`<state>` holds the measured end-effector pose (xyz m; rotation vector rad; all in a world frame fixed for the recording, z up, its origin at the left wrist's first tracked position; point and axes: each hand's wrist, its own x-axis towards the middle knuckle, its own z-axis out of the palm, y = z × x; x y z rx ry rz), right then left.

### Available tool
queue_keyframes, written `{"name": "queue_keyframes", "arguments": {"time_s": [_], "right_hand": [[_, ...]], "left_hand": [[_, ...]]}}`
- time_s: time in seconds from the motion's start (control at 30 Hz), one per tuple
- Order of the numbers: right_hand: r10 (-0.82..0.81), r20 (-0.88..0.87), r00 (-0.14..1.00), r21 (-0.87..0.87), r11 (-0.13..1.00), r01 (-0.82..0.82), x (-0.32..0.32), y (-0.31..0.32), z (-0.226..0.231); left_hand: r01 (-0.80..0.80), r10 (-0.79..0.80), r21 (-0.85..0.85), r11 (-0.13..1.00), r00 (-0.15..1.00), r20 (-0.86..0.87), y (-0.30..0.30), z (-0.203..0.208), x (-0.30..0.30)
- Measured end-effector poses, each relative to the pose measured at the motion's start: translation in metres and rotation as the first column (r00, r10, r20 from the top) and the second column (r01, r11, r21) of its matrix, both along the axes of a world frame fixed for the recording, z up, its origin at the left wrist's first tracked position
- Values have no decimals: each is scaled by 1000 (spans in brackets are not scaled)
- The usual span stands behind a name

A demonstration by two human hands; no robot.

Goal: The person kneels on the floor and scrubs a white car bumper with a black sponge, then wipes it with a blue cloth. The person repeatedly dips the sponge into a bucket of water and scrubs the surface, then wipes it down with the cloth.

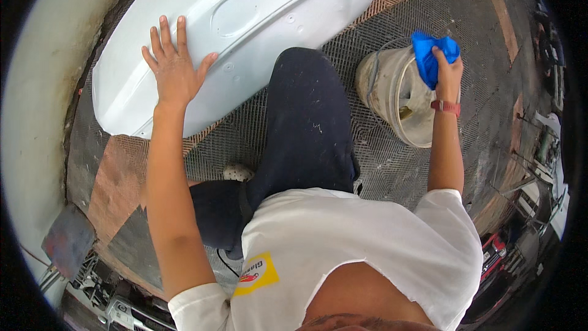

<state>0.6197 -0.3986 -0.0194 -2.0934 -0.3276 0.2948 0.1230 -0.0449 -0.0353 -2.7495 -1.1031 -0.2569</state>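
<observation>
A large white car body panel [269,55], smooth and rounded at its end, lies on the floor in front of me. My left hand [176,73] rests on its surface with the fingers spread and nothing in them. Off to the right stands a dirty pale plastic bucket [383,89] with a thin wire handle. Above the bucket's rim, my right hand [449,72] grips a crumpled blue cloth [429,55], part of which hangs against the rim. The bucket's contents show only in part; the cloth and my hand cover some of its mouth.
Dark ribbed floor tiles [392,165] with reddish patches spread around me. A pale wall [43,104] runs along the left, with a dark flat board [68,239] near it. My bent knee [309,98] stands between the panel and the bucket. Metal parts and equipment [530,196] line the right edge.
</observation>
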Motion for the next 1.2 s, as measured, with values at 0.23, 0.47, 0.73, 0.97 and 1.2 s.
{"name": "queue_keyframes", "arguments": {"time_s": [0.23,0.47,0.73,0.97,1.2], "right_hand": [[-208,396,895,117,978,175,-43,-39,-84],[58,-235,970,-844,483,-233,-6,-103,-215],[231,-288,929,-949,59,-309,17,-98,-241],[217,-394,893,-806,384,-450,54,-102,-217],[15,-695,719,-117,984,-135,22,-120,-125]], "left_hand": [[7,-6,-16,1000,999,42,1,-2,-1],[16,-15,-10,1000,995,95,1,-3,-1],[31,-33,22,999,997,63,-1,4,5],[-116,110,-175,978,993,-45,-13,33,5],[-87,91,-168,982,996,21,-10,27,-2]]}}
